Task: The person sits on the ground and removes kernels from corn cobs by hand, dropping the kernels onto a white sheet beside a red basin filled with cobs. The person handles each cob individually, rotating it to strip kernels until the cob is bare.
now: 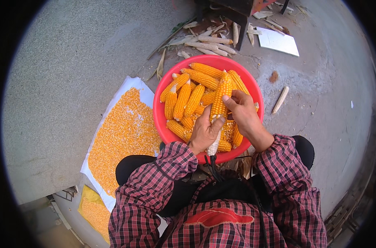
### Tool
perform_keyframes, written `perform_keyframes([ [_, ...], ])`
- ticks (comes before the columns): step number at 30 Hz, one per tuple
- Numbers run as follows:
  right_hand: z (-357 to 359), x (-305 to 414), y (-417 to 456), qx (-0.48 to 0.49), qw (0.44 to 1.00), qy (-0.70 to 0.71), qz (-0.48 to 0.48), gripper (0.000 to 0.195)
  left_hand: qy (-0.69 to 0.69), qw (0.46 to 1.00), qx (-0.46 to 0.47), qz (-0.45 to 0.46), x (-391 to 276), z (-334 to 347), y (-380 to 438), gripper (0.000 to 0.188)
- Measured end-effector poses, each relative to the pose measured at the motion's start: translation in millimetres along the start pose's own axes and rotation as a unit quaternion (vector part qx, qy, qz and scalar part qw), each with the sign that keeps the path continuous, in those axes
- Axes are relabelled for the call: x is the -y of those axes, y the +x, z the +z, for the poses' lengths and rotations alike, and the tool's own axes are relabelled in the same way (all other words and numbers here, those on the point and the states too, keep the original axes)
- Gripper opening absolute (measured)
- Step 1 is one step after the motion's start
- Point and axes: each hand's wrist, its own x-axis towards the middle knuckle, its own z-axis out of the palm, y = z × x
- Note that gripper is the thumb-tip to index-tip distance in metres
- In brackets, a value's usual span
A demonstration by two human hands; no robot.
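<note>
Both hands grip one dried corn cob [221, 97], held upright in the view over a red plastic basin [258, 99]. Its lower end is stripped pale; orange kernels cover the rest. My left hand [205, 131] wraps the lower part, its thumb on the edge where kernels give way to bare cob. Higher up on the right side, my right hand [245, 113] holds the cob with its thumb lying across the kernels. Several whole corn ears [183, 100] fill the basin, with loose kernels [228, 128] among them beneath my hands.
Left of the basin, loose kernels [119, 139] cover a white sheet [141, 85]. A yellow sheet [90, 195] holds more. Bare cobs [211, 45] and husks lie beyond the basin by a dark metal leg [243, 34]. A white board [278, 42] and a single cob [280, 99] lie right.
</note>
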Motion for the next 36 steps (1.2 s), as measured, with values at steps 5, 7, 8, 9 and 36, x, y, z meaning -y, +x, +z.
perform_keyframes([
  [5,0.6,0.9,0.0,-0.003,1.0,-0.001,0.001,0.027,0.009,1.0,0.004,-0.011,-2.2,-2.7,-0.3,0.055],
  [7,-1.1,-4.3,2.6,-0.003,1.0,-0.011,-0.018,0.028,0.006,1.0,0.0,-0.003,-3.0,-0.2,1.4,0.053],
  [8,-3.4,-12.6,6.8,-0.002,0.999,-0.025,-0.034,0.029,0.006,1.0,0.002,0.0,-4.2,1.5,2.8,0.052],
  [9,-2.3,-13.3,8.1,0.0,0.998,-0.039,-0.05,0.03,0.007,1.0,0.002,0.002,-4.7,1.8,3.4,0.052],
  [36,-8.7,-12.3,10.0,-0.012,0.983,-0.063,-0.171,0.033,0.09,0.993,0.033,-0.062,-11.6,-12.7,9.5,0.055],
])
